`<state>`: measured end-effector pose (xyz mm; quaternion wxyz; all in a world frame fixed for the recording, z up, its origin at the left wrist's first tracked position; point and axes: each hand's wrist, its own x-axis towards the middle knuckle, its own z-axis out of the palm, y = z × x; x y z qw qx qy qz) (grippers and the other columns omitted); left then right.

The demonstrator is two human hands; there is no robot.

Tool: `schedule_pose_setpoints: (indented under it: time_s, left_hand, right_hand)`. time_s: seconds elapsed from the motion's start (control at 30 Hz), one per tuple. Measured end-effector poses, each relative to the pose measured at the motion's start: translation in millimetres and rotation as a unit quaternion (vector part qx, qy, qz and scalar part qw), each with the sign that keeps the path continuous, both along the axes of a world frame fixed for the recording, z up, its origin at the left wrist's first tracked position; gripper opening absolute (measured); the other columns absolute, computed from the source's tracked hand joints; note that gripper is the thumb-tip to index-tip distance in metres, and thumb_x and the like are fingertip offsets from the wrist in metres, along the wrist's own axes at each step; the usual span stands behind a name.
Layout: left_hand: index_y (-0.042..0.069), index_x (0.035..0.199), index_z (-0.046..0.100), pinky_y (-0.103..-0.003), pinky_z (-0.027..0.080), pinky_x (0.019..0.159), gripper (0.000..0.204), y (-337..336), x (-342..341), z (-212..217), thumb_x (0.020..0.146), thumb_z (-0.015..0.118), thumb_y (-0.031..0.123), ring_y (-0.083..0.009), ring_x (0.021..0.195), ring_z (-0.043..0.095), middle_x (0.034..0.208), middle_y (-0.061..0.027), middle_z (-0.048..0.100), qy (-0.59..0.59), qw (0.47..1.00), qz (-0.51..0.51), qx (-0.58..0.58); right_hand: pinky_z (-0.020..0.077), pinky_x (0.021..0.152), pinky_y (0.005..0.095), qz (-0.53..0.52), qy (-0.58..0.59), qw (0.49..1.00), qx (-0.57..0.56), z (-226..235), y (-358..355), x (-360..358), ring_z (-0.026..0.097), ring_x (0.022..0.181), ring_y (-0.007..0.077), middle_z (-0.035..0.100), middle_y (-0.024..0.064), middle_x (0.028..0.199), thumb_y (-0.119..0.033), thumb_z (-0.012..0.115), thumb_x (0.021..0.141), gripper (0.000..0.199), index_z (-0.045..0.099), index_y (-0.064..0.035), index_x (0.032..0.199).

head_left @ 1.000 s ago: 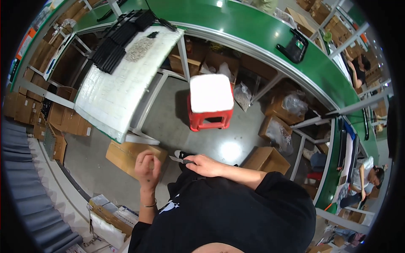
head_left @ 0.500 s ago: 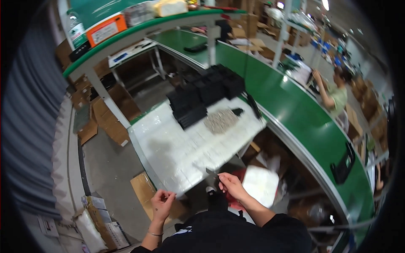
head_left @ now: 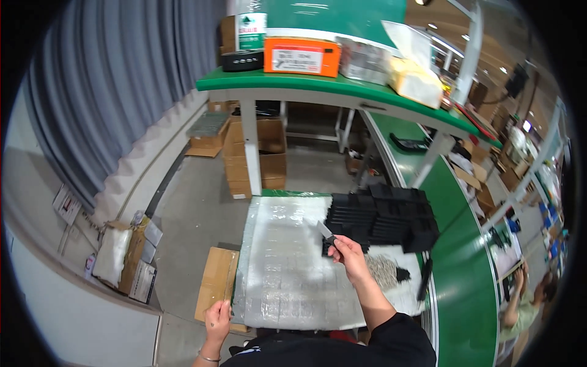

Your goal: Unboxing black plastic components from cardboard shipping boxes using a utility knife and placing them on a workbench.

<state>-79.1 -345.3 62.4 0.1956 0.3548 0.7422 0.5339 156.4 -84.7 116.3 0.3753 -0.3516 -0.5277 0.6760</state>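
Observation:
My right hand is closed around the dark handle of a small knife. Its pale blade points up and to the left, over the white-covered table. Beyond the knife, stacked black parts fill the table's far right. A pile of thin beige pieces lies just in front of them, partly behind my right forearm. At the table's near left corner my left hand is pinched closed in front of a flat brown cardboard box. Whatever its fingertips may hold is too small to make out.
A green-edged shelf spans the back, bearing an orange box and a bottle. The green conveyor runs along the right, with a co-worker beyond it. An open carton stands behind the table.
My view has swung to the left. My right hand has raised the knife from the table's near edge to over its surface. My left hand stays low at the near left corner.

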Motion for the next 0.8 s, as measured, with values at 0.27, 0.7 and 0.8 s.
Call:
schedule_pose_setpoints:
  time_s: [0.27, 0.7, 0.8]
  left_hand:
    - [0.001, 0.055, 0.041, -0.028, 0.039, 0.042, 0.042, -62, -8, -56, 0.090, 0.048, 0.026, -0.0073, 0.045, 0.039, 0.045, -0.0012, 0.039, -0.141, 0.969, 0.200, -0.020]
    - [0.000, 0.081, 0.059, -0.021, 0.043, 0.053, 0.016, -104, -36, -67, 0.087, 0.052, 0.013, -0.0073, 0.058, 0.050, 0.069, -0.0038, 0.059, -0.058, 0.988, 0.144, 0.029]
    - [-0.003, 0.085, 0.062, -0.020, 0.045, 0.055, 0.020, -131, -48, -99, 0.087, 0.052, 0.014, -0.0076, 0.061, 0.053, 0.077, -0.0065, 0.064, -0.096, 0.969, 0.222, 0.055]
  right_hand:
    - [0.0409, 0.058, 0.0239, 0.126, 0.014, 0.964, 0.233, 72, 19, -96, 0.048, 0.064, 0.0094, 0.053, -0.0003, 0.070, -0.020, 0.044, 0.092, 0.025, 0.057, 0.0011, 0.099]
    - [0.0473, 0.066, 0.0331, 0.029, 0.019, 0.702, 0.711, 225, 33, -176, 0.058, 0.076, 0.0274, 0.062, 0.0094, 0.082, -0.009, 0.056, 0.080, 0.017, 0.059, -0.0071, 0.097]
    - [0.0455, 0.068, 0.0269, 0.111, -0.165, 0.763, 0.615, 187, 56, -152, 0.059, 0.075, 0.0164, 0.061, 0.0089, 0.080, -0.010, 0.057, 0.083, 0.017, 0.056, -0.0018, 0.098]
